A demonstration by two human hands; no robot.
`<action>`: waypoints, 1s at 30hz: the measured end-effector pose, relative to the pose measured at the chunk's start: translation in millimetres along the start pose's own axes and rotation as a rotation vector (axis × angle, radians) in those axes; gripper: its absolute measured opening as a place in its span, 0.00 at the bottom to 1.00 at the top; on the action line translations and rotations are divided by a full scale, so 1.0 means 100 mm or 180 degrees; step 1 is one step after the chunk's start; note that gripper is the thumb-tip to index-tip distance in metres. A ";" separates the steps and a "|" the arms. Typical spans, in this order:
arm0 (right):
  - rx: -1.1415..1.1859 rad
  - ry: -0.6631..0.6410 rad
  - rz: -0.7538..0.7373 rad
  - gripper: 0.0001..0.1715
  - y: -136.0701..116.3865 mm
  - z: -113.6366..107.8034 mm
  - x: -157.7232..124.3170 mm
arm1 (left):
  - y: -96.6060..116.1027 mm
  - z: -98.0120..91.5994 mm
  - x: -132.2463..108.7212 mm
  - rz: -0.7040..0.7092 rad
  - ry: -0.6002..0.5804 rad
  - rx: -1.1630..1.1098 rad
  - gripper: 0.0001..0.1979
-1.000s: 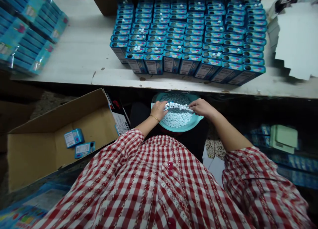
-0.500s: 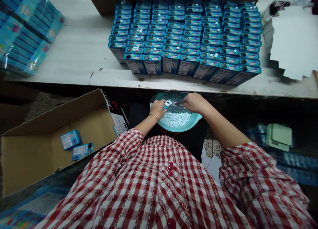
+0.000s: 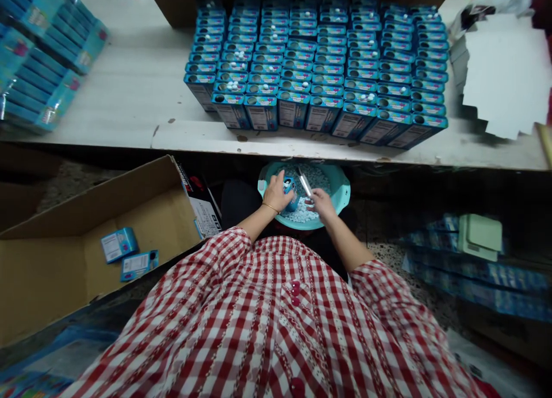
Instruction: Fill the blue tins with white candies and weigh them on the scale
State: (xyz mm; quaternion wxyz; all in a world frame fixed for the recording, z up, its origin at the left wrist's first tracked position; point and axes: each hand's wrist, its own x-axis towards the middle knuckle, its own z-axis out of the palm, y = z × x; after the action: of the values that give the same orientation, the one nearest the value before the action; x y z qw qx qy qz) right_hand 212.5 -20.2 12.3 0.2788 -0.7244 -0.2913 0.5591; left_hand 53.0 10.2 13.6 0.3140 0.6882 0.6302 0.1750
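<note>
My left hand is wrapped round a small blue candy box, its top facing up with white candies showing at the opening. The box is held over a turquoise basin, which holds many small white candies. On the right side of the basin, my right hand grips a shiny, narrow scoop. The scoop points up and away to the left, apart from the box. Motion blurs its far end, so I cannot tell what is in it.
Rows of blue candy boxes stand on the white table, some with loose candies on top. Wrapped packs lie left, white card right. A cardboard carton holds two blue boxes. A pale green object sits at right.
My right hand has moved down and toward me, swinging the scoop away from the box's mouth to a steep slant. The candies heaped at the box's opening have dropped lower; more of the box shows.
</note>
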 end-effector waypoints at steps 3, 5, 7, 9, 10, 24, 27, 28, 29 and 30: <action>0.0234 0.0027 0.0045 0.09 0.23 0.40 0.06 | 0.00 0.07 -0.03 -0.0160 -0.0168 -0.0236 0.33; 0.0287 0.0007 -0.0042 0.09 0.26 0.49 0.10 | -0.03 0.08 -0.02 -0.0325 -0.0248 -0.0632 0.34; 0.0341 -0.0034 -0.0112 0.09 0.24 0.47 0.13 | -0.06 0.05 -0.01 -0.0610 -0.0404 -0.1319 0.32; 0.0366 -0.0123 -0.0153 0.10 0.20 0.38 0.16 | -0.07 0.02 0.00 -0.0864 -0.0720 -0.2138 0.28; 0.0372 -0.0176 -0.0170 0.11 0.18 0.34 0.18 | -0.07 0.00 0.01 -0.0905 -0.0891 -0.2482 0.27; -0.0544 -0.0493 -0.0585 0.06 0.08 0.16 0.23 | -0.39 -0.01 0.00 0.0088 -0.0775 -0.2121 0.27; -0.2226 0.0006 -0.0839 0.11 0.09 -0.05 0.27 | -0.42 -0.18 -0.06 0.0056 -0.0496 -0.1899 0.25; -0.2783 0.0132 -0.0953 0.13 0.11 -0.10 0.27 | -0.44 -0.25 -0.08 0.0089 -0.0378 -0.1765 0.24; -0.3202 0.0175 -0.1040 0.15 0.13 -0.13 0.27 | -0.45 -0.31 -0.11 0.0128 -0.0278 -0.1635 0.24; -0.3449 0.0127 -0.1086 0.15 0.17 -0.13 0.27 | -0.46 -0.38 -0.13 0.0154 -0.0192 -0.1530 0.24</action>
State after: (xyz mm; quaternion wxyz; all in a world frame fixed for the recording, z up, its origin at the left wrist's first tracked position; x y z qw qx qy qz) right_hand 232.4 -12.5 -14.9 -0.0409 -0.7171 -0.6441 0.2630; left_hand -7.8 6.3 13.2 0.4831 0.6135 0.5442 0.3068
